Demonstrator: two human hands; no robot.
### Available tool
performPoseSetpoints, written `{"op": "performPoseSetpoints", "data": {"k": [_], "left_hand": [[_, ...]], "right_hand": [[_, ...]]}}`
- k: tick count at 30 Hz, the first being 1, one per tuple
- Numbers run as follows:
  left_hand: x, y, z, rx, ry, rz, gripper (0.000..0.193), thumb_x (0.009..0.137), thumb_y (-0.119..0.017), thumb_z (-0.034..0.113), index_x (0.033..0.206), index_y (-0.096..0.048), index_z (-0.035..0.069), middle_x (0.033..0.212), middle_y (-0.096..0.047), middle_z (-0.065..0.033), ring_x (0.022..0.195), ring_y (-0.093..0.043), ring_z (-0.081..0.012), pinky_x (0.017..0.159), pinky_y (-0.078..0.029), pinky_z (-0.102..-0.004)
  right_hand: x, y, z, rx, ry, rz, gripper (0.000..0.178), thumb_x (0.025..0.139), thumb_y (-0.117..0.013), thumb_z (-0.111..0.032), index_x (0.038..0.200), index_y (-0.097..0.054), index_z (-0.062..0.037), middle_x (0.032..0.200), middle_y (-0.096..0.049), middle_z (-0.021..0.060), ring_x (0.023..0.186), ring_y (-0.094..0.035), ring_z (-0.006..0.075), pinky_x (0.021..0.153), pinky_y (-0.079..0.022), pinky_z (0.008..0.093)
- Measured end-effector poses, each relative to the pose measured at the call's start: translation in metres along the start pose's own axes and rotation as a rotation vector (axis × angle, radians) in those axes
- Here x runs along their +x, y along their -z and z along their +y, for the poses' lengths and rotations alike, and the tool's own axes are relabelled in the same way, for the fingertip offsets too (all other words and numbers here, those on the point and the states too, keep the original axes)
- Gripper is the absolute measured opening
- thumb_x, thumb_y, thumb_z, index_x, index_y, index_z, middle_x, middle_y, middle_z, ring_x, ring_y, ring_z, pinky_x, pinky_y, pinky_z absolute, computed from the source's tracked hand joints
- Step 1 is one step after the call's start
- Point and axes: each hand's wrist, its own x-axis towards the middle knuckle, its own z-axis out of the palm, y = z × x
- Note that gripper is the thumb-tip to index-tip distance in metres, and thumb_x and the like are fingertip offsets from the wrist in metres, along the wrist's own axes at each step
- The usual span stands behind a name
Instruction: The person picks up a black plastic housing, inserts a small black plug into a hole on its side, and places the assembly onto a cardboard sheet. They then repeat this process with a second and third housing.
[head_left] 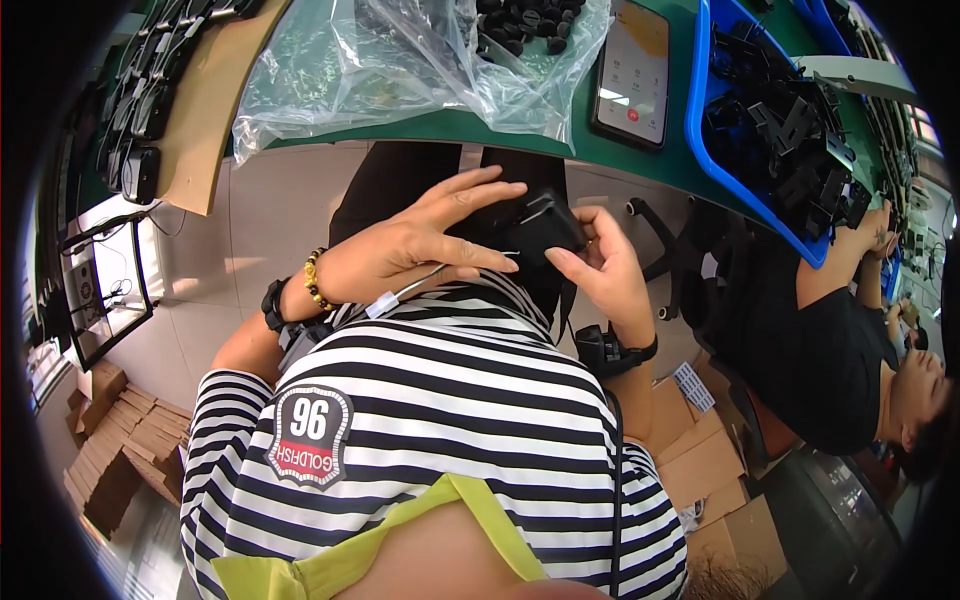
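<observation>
Pointing lower-left, slanted lengthwise, white plug (382, 305)

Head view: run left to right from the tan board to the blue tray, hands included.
Tan board → left hand → black part → right hand → blue tray.

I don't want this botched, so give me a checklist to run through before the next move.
1. Right hand has a grip on the black device: ok, thumb and fingers are at its side.
2. Left hand pinching the cable: cannot tell, the fingers cover part of it.
3. White connector in plain view: ok, near the left wrist.
4. Cable joined to the device: cannot tell, the meeting point is unclear.
5. Device over the green table: not ok, it is short of the edge.
</observation>
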Motion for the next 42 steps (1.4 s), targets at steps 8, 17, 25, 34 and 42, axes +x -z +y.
{"op": "performPoseSetpoints", "data": {"k": [8, 17, 25, 34, 42], "left_hand": [[-0.019, 0.012, -0.025, -0.412, 0.034, -0.032, 0.031, 0.098, -0.053, -0.001, 0.12, -0.073, 0.007, 0.154, -0.044, -0.0184, 0.145, -0.039, -0.0331, 0.12, -0.029, -0.0443], [-0.004, -0.008, 0.0, -0.846, 0.248, 0.282, 0.072, 0.093, -0.067, 0.03, 0.151, -0.037, 0.0, 0.144, -0.049, -0.0162, 0.132, -0.052, -0.025, 0.112, -0.041, -0.0391], [-0.015, -0.004, -0.005, -1.117, 0.26, 0.291, 0.079, 0.087, -0.072, 0.04, 0.148, -0.042, -0.001, 0.136, -0.057, -0.0163, 0.119, -0.062, -0.0228, 0.106, -0.047, -0.0362], [-0.019, -0.002, -0.011, -1.031, 0.511, 0.233, 0.052, 0.092, -0.067, 0.031, 0.131, -0.057, -0.002, 0.118, -0.066, -0.0135, 0.103, -0.068, -0.0194, 0.099, -0.052, -0.0325], [-0.027, -0.009, -0.028, -1.02, 0.58, 0.298, 0.048, 0.094, -0.065, 0.029, 0.132, -0.056, -0.001, 0.118, -0.065, -0.0117, 0.104, -0.067, -0.0186, 0.099, -0.052, -0.0313]], "right_hand": [[-0.015, -0.002, -0.014, 0.217, 0.322, 0.136, 0.046, 0.087, -0.074, 0.007, 0.125, -0.049, 0.0002, 0.121, -0.061, 0.0109, 0.108, -0.061, 0.0152, 0.096, -0.051, 0.0286], [0.011, -0.044, -0.041, -0.045, 0.659, -0.011, 0.044, 0.084, -0.075, 0.007, 0.12, -0.049, -0.0015, 0.127, -0.062, 0.0183, 0.117, -0.064, 0.0272, 0.102, -0.049, 0.0358], [0.027, -0.047, -0.073, -0.382, 0.836, -0.059, 0.032, 0.09, -0.073, -0.002, 0.116, -0.055, 0.001, 0.121, -0.063, 0.0204, 0.113, -0.063, 0.0288, 0.099, -0.049, 0.038], [0.099, -0.016, -0.134, -0.949, 0.918, 0.456, 0.017, 0.088, -0.074, -0.008, 0.104, -0.067, -0.0044, 0.095, -0.068, 0.0083, 0.088, -0.065, 0.0273, 0.082, -0.051, 0.0367], [0.129, -0.009, -0.127, -1.349, 0.81, 0.431, 0.017, 0.089, -0.073, -0.014, 0.099, -0.064, -0.0044, 0.094, -0.066, 0.0095, 0.087, -0.064, 0.03, 0.082, -0.05, 0.0435]]}}
